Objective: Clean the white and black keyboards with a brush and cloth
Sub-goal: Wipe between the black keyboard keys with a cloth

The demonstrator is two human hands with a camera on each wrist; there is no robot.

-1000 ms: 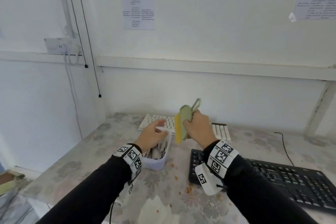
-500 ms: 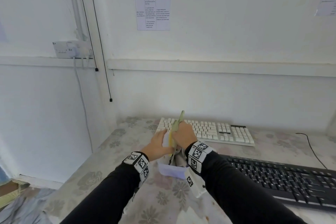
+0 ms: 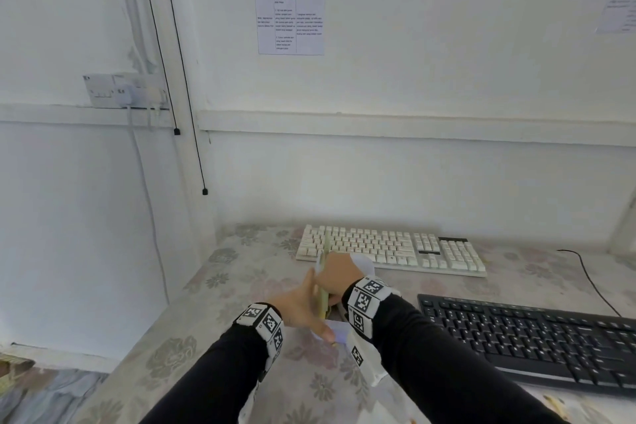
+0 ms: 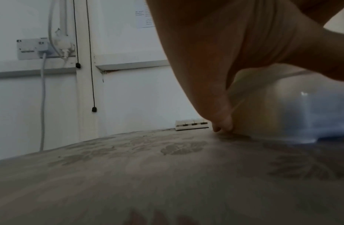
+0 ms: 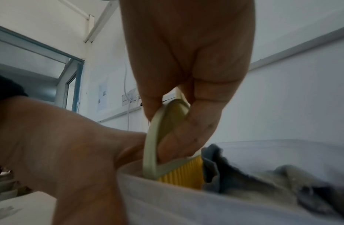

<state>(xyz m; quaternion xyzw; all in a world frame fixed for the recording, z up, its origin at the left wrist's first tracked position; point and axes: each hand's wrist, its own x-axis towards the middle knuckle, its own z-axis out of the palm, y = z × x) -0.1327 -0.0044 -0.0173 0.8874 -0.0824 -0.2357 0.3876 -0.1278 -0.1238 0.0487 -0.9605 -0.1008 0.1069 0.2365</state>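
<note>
A white keyboard [image 3: 389, 246] lies by the back wall, and a black keyboard [image 3: 533, 337] lies nearer on the right. Between them and me stands a small pale tub [image 3: 339, 334]. My right hand [image 3: 339, 277] pinches a brush [image 5: 178, 173] with a pale green loop handle and yellow bristles. The bristles point down inside the tub [image 5: 167, 205], beside a grey cloth [image 5: 263, 182]. My left hand [image 3: 303, 310] rests against the tub's left wall with straight fingers [image 4: 221, 121], their tips down at the tabletop.
The table [image 3: 241, 272] has a floral covering, and its left edge drops off near a wall. A black cable [image 3: 592, 282] runs behind the black keyboard. A socket with plugged leads [image 3: 120, 89] and two hanging black cords are on the left wall.
My right hand has brought the brush down from above the tub into it. My left hand has slid from the tub's rim to its side wall.
</note>
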